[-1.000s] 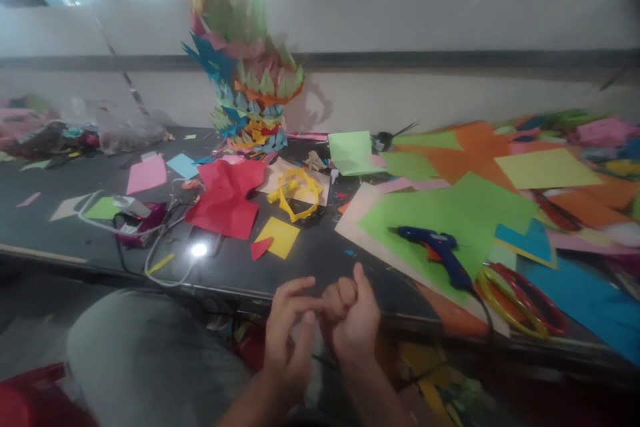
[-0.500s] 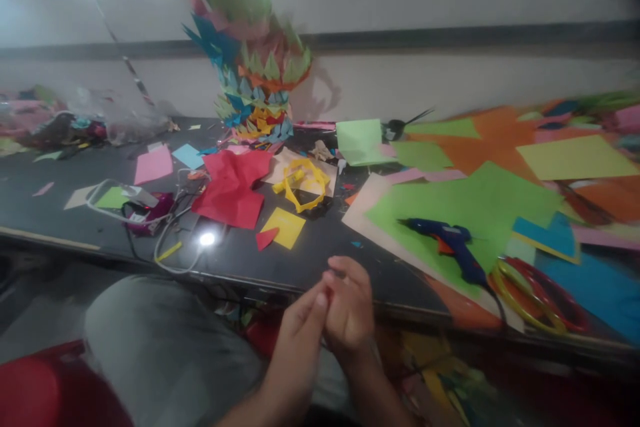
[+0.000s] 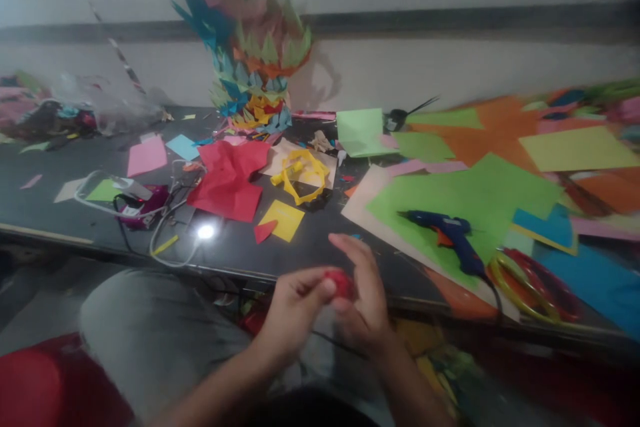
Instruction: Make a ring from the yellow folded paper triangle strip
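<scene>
In front of the table edge, my left hand (image 3: 295, 310) pinches a small red wad, seemingly paper (image 3: 341, 284), between thumb and fingers. My right hand (image 3: 367, 297) is beside it with fingers stretched and thumb apart, cupped around the wad's right side; whether it touches is blurred. Beyond the hands lie a yellow paper square (image 3: 289, 221) with a red scrap (image 3: 265, 231) on its corner, a creased red sheet (image 3: 227, 180) and a yellow zigzag paper ring (image 3: 305, 177).
A blue glue gun (image 3: 453, 230) lies on green paper (image 3: 500, 193) to the right, near yellow and red handles (image 3: 530, 287). A purple power strip (image 3: 145, 207) with cables sits left. Behind stands a tall tower of folded paper (image 3: 255, 60).
My hands were clasped together with nothing visible between them. They have parted slightly, and the red wad now shows. My right fingers have straightened. The view has shifted a little.
</scene>
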The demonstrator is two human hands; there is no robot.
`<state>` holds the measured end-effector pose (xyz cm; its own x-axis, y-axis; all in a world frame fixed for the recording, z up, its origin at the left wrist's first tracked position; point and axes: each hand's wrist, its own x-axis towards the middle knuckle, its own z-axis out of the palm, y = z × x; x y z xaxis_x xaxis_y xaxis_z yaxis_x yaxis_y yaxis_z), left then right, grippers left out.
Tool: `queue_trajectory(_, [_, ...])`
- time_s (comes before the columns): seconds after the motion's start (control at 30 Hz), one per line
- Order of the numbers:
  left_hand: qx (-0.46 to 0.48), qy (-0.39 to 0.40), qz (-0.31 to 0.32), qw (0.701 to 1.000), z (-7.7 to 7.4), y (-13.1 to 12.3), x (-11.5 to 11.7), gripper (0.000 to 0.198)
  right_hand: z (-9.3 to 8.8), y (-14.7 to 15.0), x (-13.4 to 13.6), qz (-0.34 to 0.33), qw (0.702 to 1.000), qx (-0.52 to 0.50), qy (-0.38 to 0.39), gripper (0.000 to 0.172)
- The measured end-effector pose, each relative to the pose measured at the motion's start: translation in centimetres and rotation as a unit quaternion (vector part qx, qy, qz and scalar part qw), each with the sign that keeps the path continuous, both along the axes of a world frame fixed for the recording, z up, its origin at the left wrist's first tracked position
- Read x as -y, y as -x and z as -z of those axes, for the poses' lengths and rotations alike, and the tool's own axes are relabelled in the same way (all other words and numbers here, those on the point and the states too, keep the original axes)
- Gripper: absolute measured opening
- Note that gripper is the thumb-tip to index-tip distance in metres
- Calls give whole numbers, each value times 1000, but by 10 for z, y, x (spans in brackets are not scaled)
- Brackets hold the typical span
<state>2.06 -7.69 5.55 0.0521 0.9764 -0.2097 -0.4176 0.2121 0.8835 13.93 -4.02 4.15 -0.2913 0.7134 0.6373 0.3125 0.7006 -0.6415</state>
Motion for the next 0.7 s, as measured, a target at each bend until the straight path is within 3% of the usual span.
queue_trajectory(0.13, [136,50,-34,989,4,0,-16,25,-2,-9,-4,-31,985,148,-84,63])
queue_trajectory(0.33, [131,104,-2,986,14,3,-18,29,6,-23,-14,-76,944,295,-126,63])
queue_trajectory(0.53, [60,70,21,995,24,3,-15,34,11,-32,-21,-65,953,255,-149,45])
queue_trajectory(0.7, [24,74,124,989,26,17,-18,36,8,-28,-18,-52,968,208,-130,34])
